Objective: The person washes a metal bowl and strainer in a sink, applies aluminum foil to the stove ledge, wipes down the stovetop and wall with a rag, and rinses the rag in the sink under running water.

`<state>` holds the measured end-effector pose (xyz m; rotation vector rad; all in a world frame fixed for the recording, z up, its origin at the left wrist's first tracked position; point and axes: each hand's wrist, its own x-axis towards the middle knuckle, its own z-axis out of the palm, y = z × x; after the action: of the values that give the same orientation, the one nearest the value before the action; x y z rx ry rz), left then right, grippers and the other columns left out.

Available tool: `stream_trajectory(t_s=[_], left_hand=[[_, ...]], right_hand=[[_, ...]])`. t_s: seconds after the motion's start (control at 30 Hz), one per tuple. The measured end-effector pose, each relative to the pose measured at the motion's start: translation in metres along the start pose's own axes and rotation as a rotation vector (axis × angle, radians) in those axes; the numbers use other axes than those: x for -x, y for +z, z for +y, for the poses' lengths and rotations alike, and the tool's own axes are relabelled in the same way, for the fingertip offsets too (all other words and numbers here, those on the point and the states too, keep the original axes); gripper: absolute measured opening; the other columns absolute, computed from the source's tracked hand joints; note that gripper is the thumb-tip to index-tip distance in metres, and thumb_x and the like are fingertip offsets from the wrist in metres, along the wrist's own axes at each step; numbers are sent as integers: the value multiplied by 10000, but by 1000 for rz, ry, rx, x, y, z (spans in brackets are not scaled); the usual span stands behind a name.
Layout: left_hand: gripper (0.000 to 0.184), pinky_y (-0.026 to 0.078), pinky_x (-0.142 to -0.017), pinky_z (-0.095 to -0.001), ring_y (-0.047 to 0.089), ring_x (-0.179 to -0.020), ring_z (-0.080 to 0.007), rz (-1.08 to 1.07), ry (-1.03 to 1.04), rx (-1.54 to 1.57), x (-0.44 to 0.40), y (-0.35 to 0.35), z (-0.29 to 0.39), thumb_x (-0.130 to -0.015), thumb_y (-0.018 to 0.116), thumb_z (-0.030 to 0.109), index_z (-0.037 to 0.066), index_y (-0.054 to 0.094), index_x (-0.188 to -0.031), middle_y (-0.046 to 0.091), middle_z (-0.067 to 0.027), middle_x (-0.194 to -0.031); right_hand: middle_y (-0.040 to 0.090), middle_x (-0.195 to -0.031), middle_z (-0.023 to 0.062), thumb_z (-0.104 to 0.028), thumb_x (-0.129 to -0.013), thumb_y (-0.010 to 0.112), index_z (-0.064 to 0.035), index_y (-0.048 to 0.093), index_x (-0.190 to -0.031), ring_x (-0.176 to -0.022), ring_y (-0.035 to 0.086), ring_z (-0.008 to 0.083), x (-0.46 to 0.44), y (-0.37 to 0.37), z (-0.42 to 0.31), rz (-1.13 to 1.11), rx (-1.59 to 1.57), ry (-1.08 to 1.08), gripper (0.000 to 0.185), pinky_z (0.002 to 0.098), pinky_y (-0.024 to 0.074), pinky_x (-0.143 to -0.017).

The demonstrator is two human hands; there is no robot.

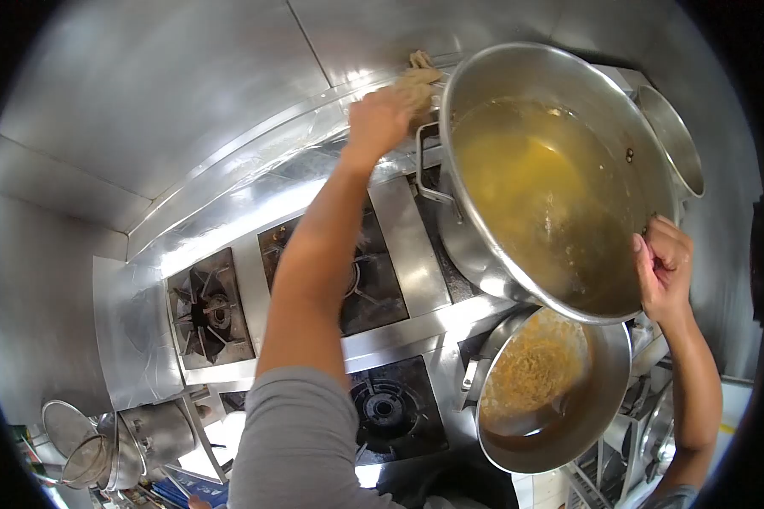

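Observation:
A large steel stockpot (518,284) with steaming, cloudy yellow liquid (526,187) in it fills the upper right of the head view. My left hand (379,123) reaches out to the back, closed on a tan cloth (418,82) beside the pot's far left side. A bare side handle (429,165) juts from the pot just below that cloth. At the pot's lower right rim, my right hand (666,267) is closed on its edge; whether a handle lies under the fingers is hidden. Below sits a second pot (560,462) holding an orange-brown shredded mass (535,369).
Gas burners (208,310) with black grates run along the steel range, another burner (384,407) nearer me. A foil-lined ledge (221,225) meets the steel back wall. A metal bowl (675,140) stands behind the stockpot. Strainers and pots (157,433) are at lower left.

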<state>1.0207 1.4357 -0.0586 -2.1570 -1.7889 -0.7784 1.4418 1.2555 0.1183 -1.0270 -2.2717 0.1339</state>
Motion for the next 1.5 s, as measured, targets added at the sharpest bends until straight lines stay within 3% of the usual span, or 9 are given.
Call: stream_trajectory(t_s=[0.17,0.3,0.43,0.6,0.8,1.1,1.23,1.33,1.5], left_hand=[[225,492,-785,-466,642,-891,-344,91,-136,-328,81,-61,-122,-808,617,205,77,722,-962,693,-148,-918],[256,498,-815,-474,642,-898,-352,26,-435,-463,110,-139,-113,-781,665,132,70,705,-1027,679,-170,-950],[362,504,-870,-426,642,-947,-346,201,126,168,79,-101,-22,-721,596,-46,77,701,-1045,686,-159,-1008],[276,527,-840,-433,653,-958,-375,115,103,767,56,54,50,-856,552,119,110,678,-1101,692,-155,-1071],[231,532,-830,-457,669,-946,-354,-418,-74,262,89,55,-7,-822,584,150,132,723,-1006,697,-180,-1023],[210,558,-775,-448,694,-883,-349,-594,-563,-296,157,-63,-90,-840,596,180,100,747,-962,711,-189,-954],[213,515,-798,-478,670,-917,-333,-386,-33,-100,129,16,-39,-855,555,222,102,703,-949,691,-162,-989],[183,524,-819,-453,663,-912,-337,-290,-86,-30,133,31,-29,-828,576,184,111,704,-938,682,-138,-953],[195,527,-813,-463,654,-942,-385,-373,-471,-115,204,-46,-130,-827,597,142,90,712,-975,687,-186,-977]], right_hand=[[307,-552,87,0,-830,612,-19,309,-581,-501,289,241,2,-2,2,14,-4,12,392,363,219,-506],[301,-556,79,12,-834,614,-22,301,-588,-507,285,225,7,-2,6,41,-51,25,400,354,208,-506],[285,-572,63,-5,-853,616,-23,311,-601,-526,278,197,8,-1,5,24,-15,15,396,354,205,-513],[281,-576,64,-35,-875,604,-20,306,-610,-536,272,193,7,1,8,6,19,57,399,348,207,-518],[286,-605,45,-86,-908,604,-19,309,-632,-571,282,162,10,-1,11,-53,40,117,410,331,217,-532],[266,-609,40,-51,-899,605,-20,312,-630,-560,251,155,13,-2,10,22,33,93,399,333,191,-519],[239,-656,40,-75,-920,595,-19,290,-673,-591,248,155,20,-1,20,0,104,129,397,333,194,-549],[479,-820,43,-145,-994,568,29,523,-834,-804,460,119,44,-17,61,-191,163,284,240,251,370,-775],[610,-1177,121,-204,-1001,578,65,626,-1147,-1116,548,167,85,-17,103,-47,170,361,310,279,344,-1043]])
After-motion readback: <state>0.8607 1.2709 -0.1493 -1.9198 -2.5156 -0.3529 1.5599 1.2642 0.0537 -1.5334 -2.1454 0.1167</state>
